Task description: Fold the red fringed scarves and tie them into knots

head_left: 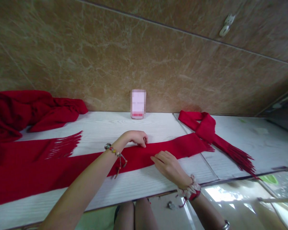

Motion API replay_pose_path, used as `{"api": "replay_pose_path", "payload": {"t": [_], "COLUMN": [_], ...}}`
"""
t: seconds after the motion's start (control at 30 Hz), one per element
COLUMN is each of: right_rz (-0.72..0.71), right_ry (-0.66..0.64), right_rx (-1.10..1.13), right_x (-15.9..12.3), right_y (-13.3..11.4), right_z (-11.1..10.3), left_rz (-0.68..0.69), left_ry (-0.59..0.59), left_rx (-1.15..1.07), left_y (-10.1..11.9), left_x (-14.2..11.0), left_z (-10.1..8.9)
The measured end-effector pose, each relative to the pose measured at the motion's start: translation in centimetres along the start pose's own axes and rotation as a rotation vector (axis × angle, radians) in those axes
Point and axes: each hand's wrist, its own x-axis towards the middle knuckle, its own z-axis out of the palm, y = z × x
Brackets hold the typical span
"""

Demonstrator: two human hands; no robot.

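The left hand (138, 138) is loosely curled at the far edge of a flat red scarf (136, 158), the right hand (167, 165) half open at its near edge (whether either pinches cloth, I cannot tell). The scarf lies across the surface (105, 123) between them, its fringe (209, 147) off to their right. It looks light, soft and limp, prone to creasing; best held by both long edges, not the delicate fringe.

Head-worn, looking forward and down from behind and above left hand (137, 138) and right hand (167, 164). Fairly near, perhaps slightly tilted, reaching the wall (86, 64) beyond both.
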Motion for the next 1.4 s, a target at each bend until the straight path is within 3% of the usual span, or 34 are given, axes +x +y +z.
{"api": "replay_pose_path", "payload": {"t": [0.3, 0.5, 0.8, 0.97, 1.13, 1.27, 1.4], "right_rz": [-0.106, -0.068, -0.071, -0.081, -0.099, -0.048, 0.1], "right_ry": [0.005, 0.013, -0.04, -0.005, 0.013, 0.03, -0.005], "right_rx": [-0.137, -0.186, -0.194, -0.221, -0.267, -0.314, -0.302], "right_x": [0.2, 0.1, -0.1, 0.0, 0.9, 1.2, 0.0], "right_y": [-0.4, -0.5, -0.5, -0.1, 1.2, 3.2, 5.9], "right_z": [-0.1, -0.5, -0.4, -1.1, -3.8, -7.0, -9.4], "left_rz": [0.049, 0.129, 0.15, 0.18, 0.251, 0.268, 0.324], "left_ry": [-0.007, -0.022, 0.048, 0.078, 0.175, 0.214, 0.217], "left_rx": [-0.126, -0.271, -0.336, -0.404, -0.398, -0.298, -0.214], "left_y": [-1.0, -1.1, -1.1, -1.0, 1.2, 4.9, 8.9], "left_x": [0.6, 0.4, 1.5, 0.5, -0.6, -0.3, 1.2], "left_z": [0.0, -0.1, 0.7, 0.1, -1.9, -4.7, -6.9]}}
